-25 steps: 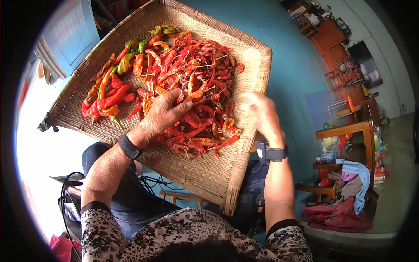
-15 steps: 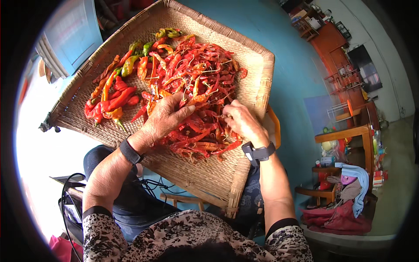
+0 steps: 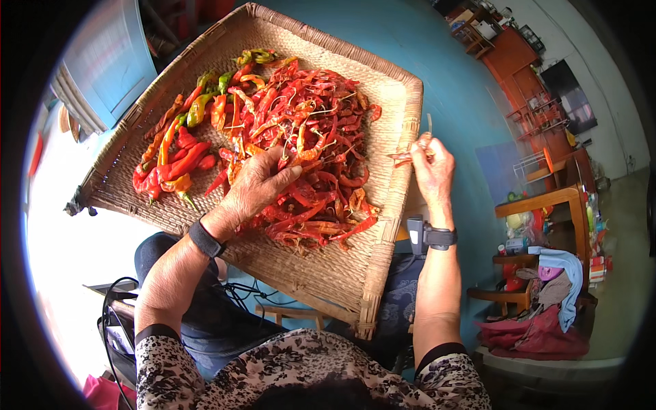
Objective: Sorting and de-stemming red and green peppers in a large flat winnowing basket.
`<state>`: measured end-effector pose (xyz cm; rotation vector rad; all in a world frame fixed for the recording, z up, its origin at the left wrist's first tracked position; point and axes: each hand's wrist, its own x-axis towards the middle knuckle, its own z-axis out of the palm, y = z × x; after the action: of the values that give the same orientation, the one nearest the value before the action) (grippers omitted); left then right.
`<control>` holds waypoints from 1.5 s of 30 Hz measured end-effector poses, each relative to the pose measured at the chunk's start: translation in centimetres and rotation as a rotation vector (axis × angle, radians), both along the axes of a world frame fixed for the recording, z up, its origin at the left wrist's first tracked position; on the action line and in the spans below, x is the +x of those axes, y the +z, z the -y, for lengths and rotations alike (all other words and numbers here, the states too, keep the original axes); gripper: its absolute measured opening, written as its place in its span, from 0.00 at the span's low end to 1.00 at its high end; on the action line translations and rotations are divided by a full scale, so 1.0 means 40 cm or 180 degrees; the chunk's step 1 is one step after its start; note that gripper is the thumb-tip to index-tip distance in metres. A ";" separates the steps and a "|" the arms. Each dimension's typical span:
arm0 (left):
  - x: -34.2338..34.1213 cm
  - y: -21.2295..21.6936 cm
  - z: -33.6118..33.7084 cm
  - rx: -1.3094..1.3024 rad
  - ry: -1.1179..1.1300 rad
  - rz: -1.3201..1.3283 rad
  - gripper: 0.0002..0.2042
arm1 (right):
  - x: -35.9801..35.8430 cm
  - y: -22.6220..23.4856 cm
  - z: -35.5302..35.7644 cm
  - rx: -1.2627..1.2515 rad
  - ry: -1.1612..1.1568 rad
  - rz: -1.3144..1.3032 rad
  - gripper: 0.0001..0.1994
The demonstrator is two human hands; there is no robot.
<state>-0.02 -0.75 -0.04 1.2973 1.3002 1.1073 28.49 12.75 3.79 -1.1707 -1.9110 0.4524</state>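
A wide woven basket tray (image 3: pixel 321 283) rests across my lap with a heap of dried red chilies (image 3: pixel 294 123) in it. Glossier red, orange and green chilies (image 3: pixel 184 160) lie apart at its left. My left hand (image 3: pixel 263 181) is on the near side of the heap, a red chili (image 3: pixel 283 162) with a pale stem between thumb and forefinger; its other fingers are partly hidden. At the tray's right rim, my right hand (image 3: pixel 435 171) pinches a few shrivelled dried chilies (image 3: pixel 402 160), their pale stem ends sticking up.
A yellow-orange edge (image 3: pixel 402 234) shows under the tray's right side. Right of me stands a wooden chair (image 3: pixel 570 205) with clothes (image 3: pixel 553 307) heaped beside it. A bag with a black cable (image 3: pixel 106 307) is at my left. A blue panel (image 3: pixel 109 61) stands at the far left.
My right hand has lifted from the heap and moved right to the tray's rim, carrying dried chilies. My left hand stays in nearly the same place on the heap.
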 end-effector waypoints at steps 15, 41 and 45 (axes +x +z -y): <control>0.023 -0.012 -0.020 0.0043 -0.0073 -0.0138 0.08 | 0.118 0.007 -0.015 -0.0397 -0.0968 0.1084 0.14; 0.003 -0.010 -0.004 0.0507 0.0168 -0.0459 0.10 | -0.094 -0.133 0.056 -0.1285 0.1655 0.1690 0.07; 0.000 -0.012 -0.013 0.0669 0.0159 -0.0475 0.11 | -0.088 -0.127 0.030 -0.0570 0.1867 0.1947 0.04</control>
<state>0.00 -0.23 -0.53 1.5343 1.3595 1.2273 24.99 11.55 -1.27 -0.8968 -2.8162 0.6335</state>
